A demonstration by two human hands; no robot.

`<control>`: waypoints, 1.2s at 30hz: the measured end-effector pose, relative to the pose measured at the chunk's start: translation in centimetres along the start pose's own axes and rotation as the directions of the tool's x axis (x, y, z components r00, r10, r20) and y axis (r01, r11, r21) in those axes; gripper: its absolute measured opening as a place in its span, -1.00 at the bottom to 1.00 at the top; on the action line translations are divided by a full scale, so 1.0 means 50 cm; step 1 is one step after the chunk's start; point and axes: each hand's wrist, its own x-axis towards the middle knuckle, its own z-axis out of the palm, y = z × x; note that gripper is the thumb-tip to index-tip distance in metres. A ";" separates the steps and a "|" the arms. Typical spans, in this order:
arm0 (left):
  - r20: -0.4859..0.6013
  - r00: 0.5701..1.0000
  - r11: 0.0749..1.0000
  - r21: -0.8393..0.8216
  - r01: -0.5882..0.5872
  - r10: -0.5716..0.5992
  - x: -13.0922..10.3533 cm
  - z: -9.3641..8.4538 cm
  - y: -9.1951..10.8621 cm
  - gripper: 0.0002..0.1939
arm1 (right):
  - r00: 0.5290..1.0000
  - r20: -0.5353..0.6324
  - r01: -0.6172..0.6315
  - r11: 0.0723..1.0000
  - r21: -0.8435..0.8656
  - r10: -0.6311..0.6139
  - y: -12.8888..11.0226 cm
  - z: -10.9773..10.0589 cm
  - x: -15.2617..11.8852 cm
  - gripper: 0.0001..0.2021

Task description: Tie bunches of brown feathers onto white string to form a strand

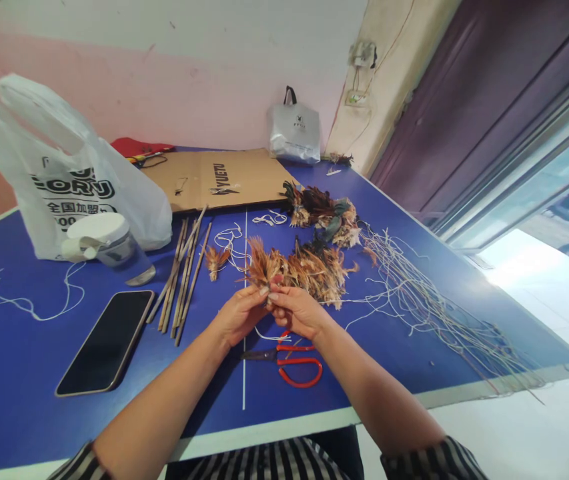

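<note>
Left hand (pixel 245 308) and right hand (pixel 298 311) together at frame centre, both pinching brown feather bunch (pixel 261 263). Red-handled scissors (pixel 284 362) below them on tabletop (pixel 379 363); phone (pixel 107 343) lower left.

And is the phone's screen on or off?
Off, it appears: the phone lies face up on the blue table, its screen plain black.
</note>
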 end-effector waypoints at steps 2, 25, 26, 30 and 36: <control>0.006 1.000 1.000 0.005 0.004 -0.004 -0.001 0.001 0.000 -0.87 | 1.000 0.014 -0.009 1.000 0.001 0.009 0.000 0.001 -0.001 -0.77; -0.085 0.996 1.000 0.017 0.006 -0.005 0.003 -0.009 0.010 -0.82 | 0.945 -0.047 0.226 0.752 -0.619 -0.323 -0.014 -0.018 -0.018 -0.72; -0.114 0.993 1.000 0.009 0.011 -0.009 0.004 -0.011 0.012 -0.82 | 0.900 -0.024 0.292 0.642 -0.709 -0.436 -0.019 -0.019 -0.023 -0.74; -0.196 0.978 0.998 -0.010 0.065 -0.066 0.005 -0.017 0.012 -0.83 | 0.722 0.245 0.418 0.126 -0.900 -0.647 -0.031 -0.012 -0.040 -0.77; -0.200 0.973 0.991 0.045 0.126 -0.115 0.001 -0.010 0.003 -0.83 | 0.662 0.333 0.328 -0.139 -0.934 -0.671 -0.026 -0.007 -0.033 -0.76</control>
